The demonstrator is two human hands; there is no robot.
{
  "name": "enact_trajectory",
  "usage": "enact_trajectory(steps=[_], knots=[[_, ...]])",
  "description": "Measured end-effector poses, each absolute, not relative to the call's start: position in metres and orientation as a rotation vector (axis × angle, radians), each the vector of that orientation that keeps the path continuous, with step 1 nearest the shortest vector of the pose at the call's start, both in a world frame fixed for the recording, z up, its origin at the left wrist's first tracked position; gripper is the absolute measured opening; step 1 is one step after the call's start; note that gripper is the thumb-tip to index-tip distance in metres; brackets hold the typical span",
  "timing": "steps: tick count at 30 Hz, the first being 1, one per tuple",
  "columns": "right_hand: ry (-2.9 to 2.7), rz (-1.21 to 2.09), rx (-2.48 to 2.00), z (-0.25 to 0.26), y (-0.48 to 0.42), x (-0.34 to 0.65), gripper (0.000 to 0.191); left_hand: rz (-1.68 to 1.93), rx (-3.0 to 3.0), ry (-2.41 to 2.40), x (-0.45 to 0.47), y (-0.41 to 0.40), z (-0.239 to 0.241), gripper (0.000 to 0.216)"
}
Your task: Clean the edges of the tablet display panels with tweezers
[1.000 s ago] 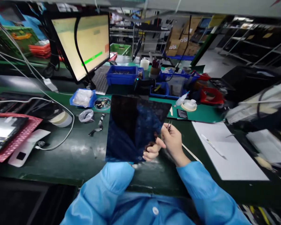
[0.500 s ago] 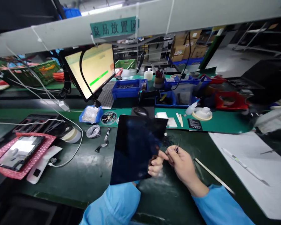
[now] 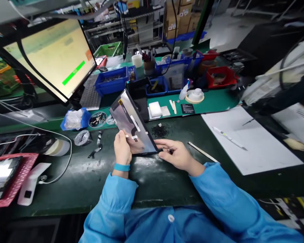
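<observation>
A tablet screen (image 3: pixel 139 130) is held up, tilted, over the dark green bench, its silvery back facing me. That back carries a dark flex cable, white tape pieces and a yellow sticker near the top corner. My left hand (image 3: pixel 123 147), with a blue band at the wrist, is closed on the screen's lower left edge. At the lower right corner, my right hand (image 3: pixel 176 153) pinches the edge between thumb and fingers. A small dark thing (image 3: pixel 170 151) shows among the right fingers; its kind is unclear. Dark crumbs (image 3: pixel 160 130) lie on the bench just beyond.
Left lie a device on pink bubble wrap (image 3: pixel 20 182), a white cable and a flex cable (image 3: pixel 98 146). A wooden stick (image 3: pixel 203 152) and a white sheet (image 3: pixel 253 145) with a pen-like tool are right. Blue bins (image 3: pixel 111 81), a monitor (image 3: pixel 53 57) and a bottle stand behind.
The screen has turned from its black glass face to its silvery back. My right hand has come to its lower right corner; my left hand now shows at the left edge. The view has shifted.
</observation>
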State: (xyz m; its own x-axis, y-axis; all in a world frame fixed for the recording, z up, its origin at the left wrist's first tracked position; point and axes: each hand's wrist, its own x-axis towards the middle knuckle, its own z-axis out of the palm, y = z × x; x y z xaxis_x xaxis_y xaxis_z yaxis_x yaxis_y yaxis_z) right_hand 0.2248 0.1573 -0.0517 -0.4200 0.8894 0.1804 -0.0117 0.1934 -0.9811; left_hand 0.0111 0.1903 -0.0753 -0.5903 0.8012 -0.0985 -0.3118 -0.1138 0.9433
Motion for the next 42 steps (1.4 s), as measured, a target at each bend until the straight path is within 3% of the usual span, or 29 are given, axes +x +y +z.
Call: enact_trajectory(steps=[6, 10, 14, 16, 20, 25, 29, 42], knots=[[-1.566, 1.267, -1.017, -0.043, 0.159, 0.219, 0.035, 1.793, 0.593, 1.311, 0.001, 0.191, -0.066, 0.039], [-1.344, 1.592, -0.889, -0.046, 0.160, 0.215, 0.039, 1.555, 0.387, 0.929, -0.001, 0.181, -0.039, 0.048], [-1.182, 1.944, -0.823, -0.058, 0.147, 0.201, 0.043, 1.228, 0.349, 0.792, 0.008, 0.171, -0.033, 0.036], [-1.204, 1.986, -0.852, -0.061, 0.141, 0.194, 0.044, 1.203, 0.326, 0.752, 0.011, 0.171, -0.038, 0.041], [-1.501, 1.798, -0.914, -0.058, 0.143, 0.199, 0.041, 1.225, 0.271, 0.579, 0.012, 0.174, -0.047, 0.048], [-1.952, 1.144, -0.969, -0.049, 0.156, 0.228, 0.043, 1.169, 0.243, 0.530, 0.011, 0.173, -0.043, 0.041], [-2.223, 0.831, -0.937, -0.048, 0.161, 0.233, 0.031, 1.151, 0.237, 0.561, 0.011, 0.175, -0.043, 0.053], [-2.324, 0.643, -0.878, -0.053, 0.168, 0.235, 0.020, 1.138, 0.245, 0.570, 0.010, 0.173, -0.042, 0.046]])
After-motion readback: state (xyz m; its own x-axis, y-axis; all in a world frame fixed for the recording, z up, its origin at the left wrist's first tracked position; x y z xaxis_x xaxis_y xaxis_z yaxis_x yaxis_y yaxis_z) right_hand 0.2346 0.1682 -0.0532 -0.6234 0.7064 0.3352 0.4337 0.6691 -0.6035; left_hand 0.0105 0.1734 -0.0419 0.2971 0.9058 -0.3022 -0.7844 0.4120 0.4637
